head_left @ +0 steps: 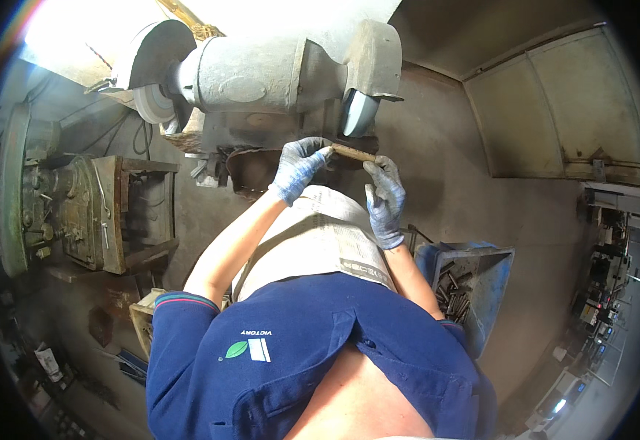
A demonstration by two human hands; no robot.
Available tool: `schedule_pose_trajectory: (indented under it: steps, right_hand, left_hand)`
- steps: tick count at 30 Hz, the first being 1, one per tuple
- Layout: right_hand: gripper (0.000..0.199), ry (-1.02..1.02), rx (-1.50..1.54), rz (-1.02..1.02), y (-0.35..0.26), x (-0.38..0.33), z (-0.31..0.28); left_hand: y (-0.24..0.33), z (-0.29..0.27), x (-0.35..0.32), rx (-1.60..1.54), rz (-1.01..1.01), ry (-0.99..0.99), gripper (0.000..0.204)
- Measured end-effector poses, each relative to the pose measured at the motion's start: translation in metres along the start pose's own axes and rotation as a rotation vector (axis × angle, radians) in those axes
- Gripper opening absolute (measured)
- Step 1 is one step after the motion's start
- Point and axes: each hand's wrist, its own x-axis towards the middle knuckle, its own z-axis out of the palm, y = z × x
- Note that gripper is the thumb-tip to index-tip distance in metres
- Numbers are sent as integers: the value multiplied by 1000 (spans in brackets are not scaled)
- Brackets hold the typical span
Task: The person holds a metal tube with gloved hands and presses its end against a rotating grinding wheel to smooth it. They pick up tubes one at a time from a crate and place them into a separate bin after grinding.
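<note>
Both hands wear grey-blue gloves and grip one short brown rod point(353, 153). The left hand point(299, 167) is closed around the rod's left end; the right hand point(386, 198) pinches its right end with the fingers. The rod lies nearly level, just below the right wheel point(359, 111) of the bench grinder point(261, 73); contact cannot be confirmed. A blue bin point(492, 282) of metal pieces stands to the person's right, near the right elbow.
</note>
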Motion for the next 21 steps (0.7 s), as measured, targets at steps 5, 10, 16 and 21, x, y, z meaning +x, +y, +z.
schedule_pose_trajectory:
  steps: [5,10,16,21]
  right_hand:
    - [30,-48,-157,33,28,6,-9]
    - [25,-15,-245,93,52,11,-23]
    - [21,11,-244,167,57,16,-29]
    - [23,20,-122,218,47,22,-8]
  left_hand:
    - [-8,10,17,-52,16,93,12]
    - [-37,22,36,-107,-34,185,11]
    - [-49,29,43,-117,-64,217,10]
    - [-45,13,42,-93,-92,268,9]
